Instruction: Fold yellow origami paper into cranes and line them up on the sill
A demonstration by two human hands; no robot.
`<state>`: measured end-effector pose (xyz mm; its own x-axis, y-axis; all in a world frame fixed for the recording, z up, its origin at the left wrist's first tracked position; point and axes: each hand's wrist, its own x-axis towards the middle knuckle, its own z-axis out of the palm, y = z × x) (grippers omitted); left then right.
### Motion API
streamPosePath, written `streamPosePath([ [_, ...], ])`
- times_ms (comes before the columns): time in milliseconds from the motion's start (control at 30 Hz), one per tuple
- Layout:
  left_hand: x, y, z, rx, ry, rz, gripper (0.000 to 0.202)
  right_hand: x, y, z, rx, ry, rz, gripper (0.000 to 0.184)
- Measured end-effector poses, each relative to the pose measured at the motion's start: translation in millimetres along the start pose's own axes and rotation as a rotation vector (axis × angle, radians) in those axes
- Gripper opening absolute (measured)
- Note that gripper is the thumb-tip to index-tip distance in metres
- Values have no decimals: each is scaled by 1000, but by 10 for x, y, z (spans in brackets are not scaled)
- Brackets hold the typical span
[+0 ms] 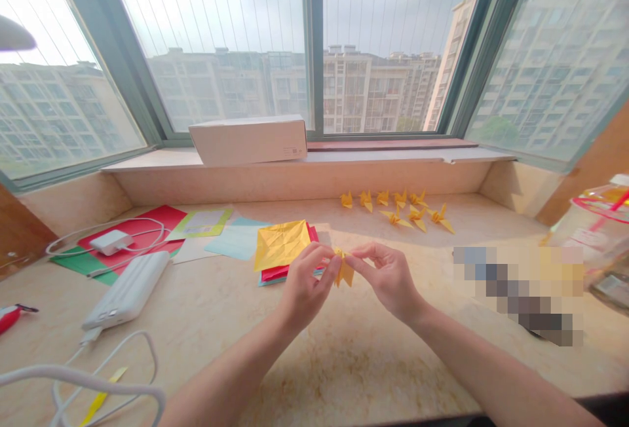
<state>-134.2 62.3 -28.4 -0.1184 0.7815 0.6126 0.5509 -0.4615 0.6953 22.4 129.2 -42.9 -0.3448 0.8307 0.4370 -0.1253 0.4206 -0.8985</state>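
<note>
Between my two hands is a small folded piece of yellow origami paper (344, 274), held above the stone counter. My left hand (310, 278) pinches its left side between thumb and fingers. On the other side, the thumb and forefinger of my right hand (387, 276) pinch its upper right edge. Part of the paper is hidden behind the fingertips. Just beyond my left hand lies a stack of square paper with a creased yellow sheet (281, 243) on top and red and blue sheets below. Several finished yellow paper cranes (396, 219) stand in two rows farther back.
Coloured sheets, including a red one (170, 221), lie at the left under a white charger (111, 241). A white power bank (126, 289) and cables (88, 381) are nearer. A white box (248, 140) sits on the sill. A plastic cup (597, 217) stands at the right.
</note>
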Motion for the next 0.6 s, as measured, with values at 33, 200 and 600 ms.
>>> streamPosePath([
  [33, 2, 1, -1, 20, 18, 2, 24, -13, 1, 3, -6, -11, -12, 18],
  [200, -15, -4, 28, 12, 116, -19, 24, -52, 5, 66, -66, 7, -77, 17],
  [600, -33, -119, 92, -101, 123, -193, 26, 44, 110, 94, 149, 53, 128, 31],
])
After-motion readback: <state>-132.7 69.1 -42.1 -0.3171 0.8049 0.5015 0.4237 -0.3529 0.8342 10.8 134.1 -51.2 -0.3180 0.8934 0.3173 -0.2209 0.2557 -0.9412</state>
